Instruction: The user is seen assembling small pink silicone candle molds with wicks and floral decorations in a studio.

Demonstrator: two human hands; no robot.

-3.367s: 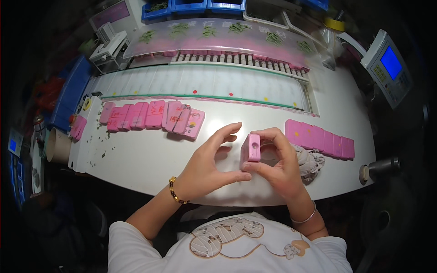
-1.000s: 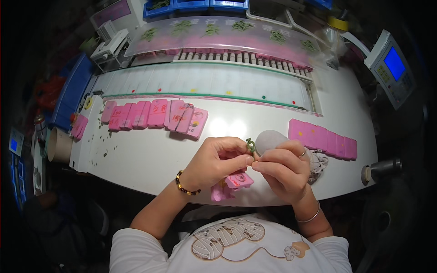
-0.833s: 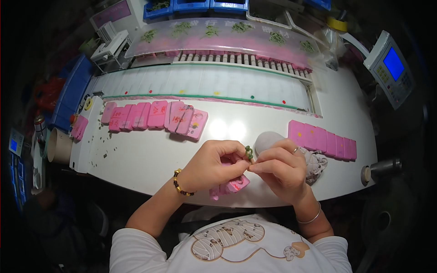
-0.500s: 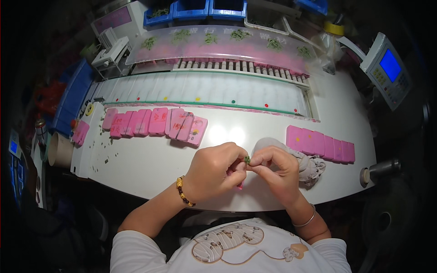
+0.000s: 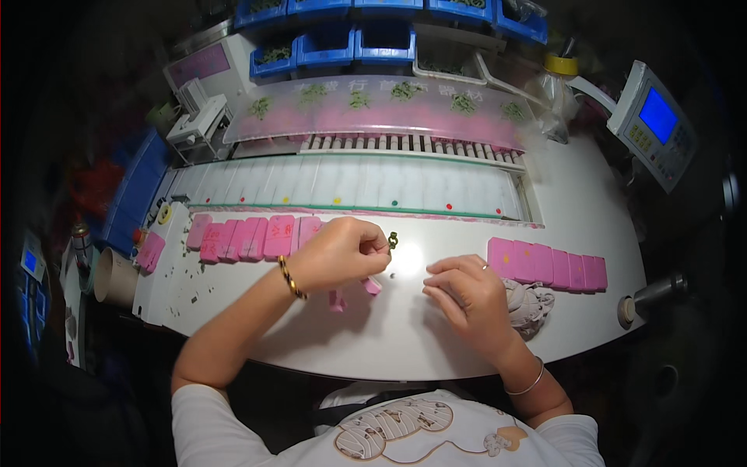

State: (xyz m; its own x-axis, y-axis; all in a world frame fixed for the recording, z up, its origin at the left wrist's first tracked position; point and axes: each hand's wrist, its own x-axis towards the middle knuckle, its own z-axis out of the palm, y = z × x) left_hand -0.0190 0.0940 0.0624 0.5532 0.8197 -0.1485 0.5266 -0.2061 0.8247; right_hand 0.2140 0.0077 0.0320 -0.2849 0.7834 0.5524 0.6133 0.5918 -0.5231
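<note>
Your hands have just come apart. Half a second ago the fingertips of both met at the small green piece; now your left hand alone pinches it, thumb and forefinger clamped on its lower end so that the ringed part sticks up past the fingertips, over the desk. Your right hand has drawn off to the side, its thumb and fingers parted and nothing visible between them; it is not touching the piece. The left hand has also shifted toward the left, so it now covers the near end of the left row of pink blocks. Just below its fingers two pink parts show, spread apart from each other; whether the lower fingers grip them or they merely hang there is hidden by the hand. A few seconds ago your right hand held a whole pink block upright, so the spread parts are likely that same block, opened up. With the right hand off it, the green piece seems, as far as one can judge, to be clear of both pink parts, and the two-handed picking at it looks done or paused. The right row of pink blocks and the crumpled cloth beside it lie much as they did. Your view has tilted up too, so more of the blue bins shows.
</note>
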